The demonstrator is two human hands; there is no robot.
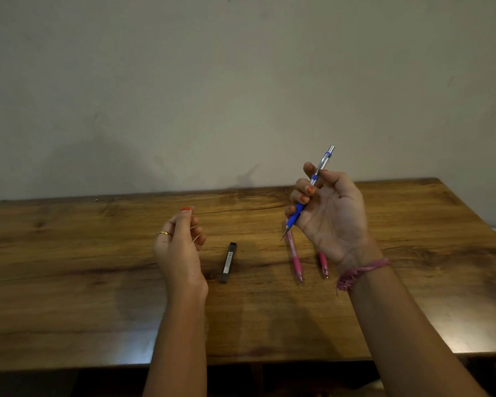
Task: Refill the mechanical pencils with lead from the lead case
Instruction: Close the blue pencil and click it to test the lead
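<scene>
Your right hand (331, 209) is raised above the wooden table (98, 282), fingers curled round the blue mechanical pencil (308, 193), tip pointing to 7 o'clock. Your left hand (181, 245) is raised with fingers loosely curled; whether it pinches anything cannot be told. The lead case (228, 262) lies flat between both hands. Two pink mechanical pencils (295, 260) lie at 6 o'clock under the right hand.

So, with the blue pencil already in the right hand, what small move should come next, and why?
Probably the left hand should reach for the dark slim lead case lying on the wooden table: the right hand grips the blue mechanical pencil, and the left seems to hold nothing.
</scene>
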